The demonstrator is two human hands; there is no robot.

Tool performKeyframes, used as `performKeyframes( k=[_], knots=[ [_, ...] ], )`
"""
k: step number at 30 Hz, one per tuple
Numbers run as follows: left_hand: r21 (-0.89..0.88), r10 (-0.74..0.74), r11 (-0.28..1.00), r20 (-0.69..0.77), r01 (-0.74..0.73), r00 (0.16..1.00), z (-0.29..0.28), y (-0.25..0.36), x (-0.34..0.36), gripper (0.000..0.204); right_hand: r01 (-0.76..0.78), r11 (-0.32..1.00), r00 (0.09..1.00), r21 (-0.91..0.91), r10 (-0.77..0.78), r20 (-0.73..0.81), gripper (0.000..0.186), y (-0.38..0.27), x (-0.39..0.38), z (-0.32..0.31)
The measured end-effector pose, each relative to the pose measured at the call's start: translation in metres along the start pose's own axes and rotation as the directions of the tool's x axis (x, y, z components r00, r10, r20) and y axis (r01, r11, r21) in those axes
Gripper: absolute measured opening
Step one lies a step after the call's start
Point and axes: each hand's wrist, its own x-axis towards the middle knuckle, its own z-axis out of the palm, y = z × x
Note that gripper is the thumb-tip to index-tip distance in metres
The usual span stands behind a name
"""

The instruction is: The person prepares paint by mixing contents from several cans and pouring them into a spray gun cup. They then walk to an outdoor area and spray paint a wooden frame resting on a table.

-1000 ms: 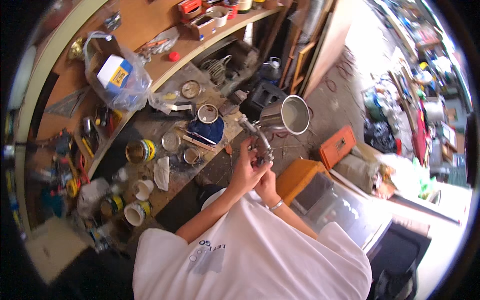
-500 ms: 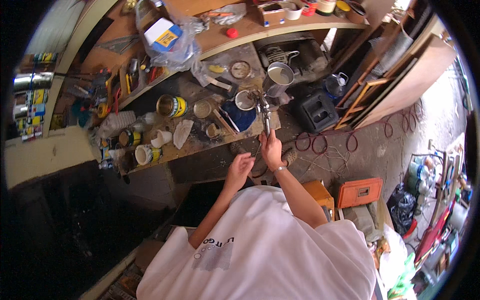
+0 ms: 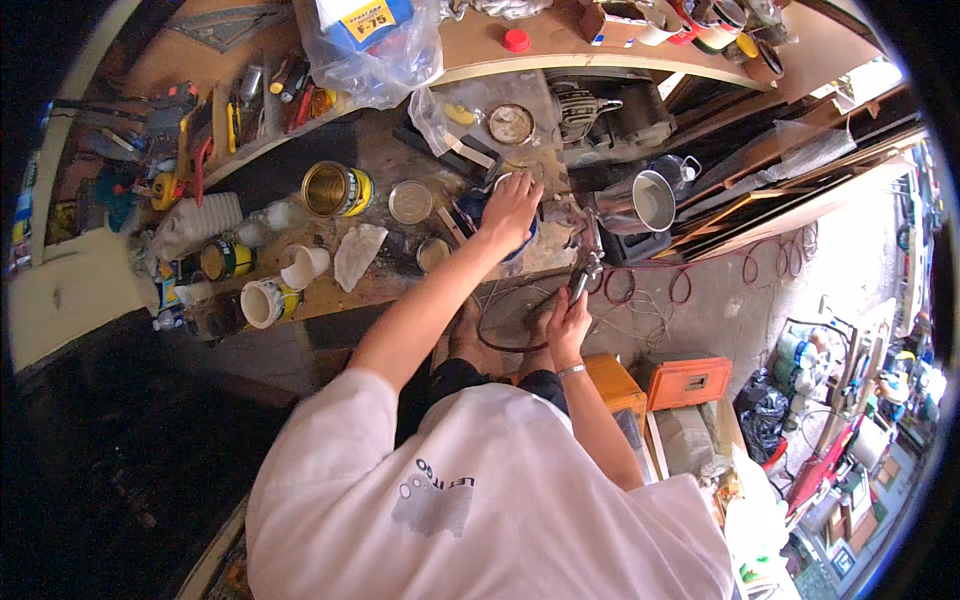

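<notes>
My right hand (image 3: 569, 325) is closed round the handle of a metal spray gun (image 3: 592, 268). The gun's open silver cup (image 3: 653, 203) leans to the right beyond the bench edge, with whitish residue inside. My left hand (image 3: 512, 212) reaches over the workbench (image 3: 375, 285), fingers bent down over a small round white container (image 3: 502, 181) by a dark blue cloth (image 3: 468, 212). The hand covers most of that container. Left of it lie a round clear lid (image 3: 410, 201), a small cup (image 3: 433, 254) and an open yellow-labelled tin (image 3: 337, 190).
A dark red hose (image 3: 505, 347) loops below the gun and across the floor. An overhanging shelf (image 3: 560, 62) carries a plastic bag (image 3: 375, 60), a red cap (image 3: 516, 40) and pots. Boards (image 3: 800, 205) lean at the right. An orange case (image 3: 688, 384) stands beside me.
My left hand has gone forward from beside the gun to the white container. My right hand has moved right and nearer with the spray gun, its cup now tilted. The view has shifted.
</notes>
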Motion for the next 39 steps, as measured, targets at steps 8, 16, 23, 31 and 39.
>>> performKeyframes(
  k=[8,16,23,31,39],
  knots=[
    [0.182,0.165,0.966,0.121,-0.186,0.979,0.034,-0.024,0.052,0.083,0.085,0.996,0.994,-0.031,-0.087,-0.063,0.016,-0.027,0.017,0.029],
    [0.248,0.148,0.954,0.088,-0.166,0.985,0.019,-0.033,-0.016,0.074,0.151,0.988,0.984,-0.037,-0.154,-0.087,0.017,-0.035,0.045,0.062],
    [0.304,0.090,0.951,-0.116,-0.051,0.989,0.073,-0.053,-0.027,0.046,0.219,0.964,0.970,-0.149,-0.232,-0.074,0.021,-0.022,0.049,0.110],
    [0.083,0.063,0.996,-0.466,-0.027,0.882,0.068,-0.032,-0.052,0.040,0.135,0.987,0.991,-0.083,-0.135,0.002,0.024,0.022,0.053,0.136],
    [-0.702,-0.480,0.704,-0.585,-0.111,0.654,-0.006,-0.066,-0.233,0.028,0.212,0.927,0.977,-0.309,-0.211,0.038,0.039,0.008,0.056,0.135]
  ],
)
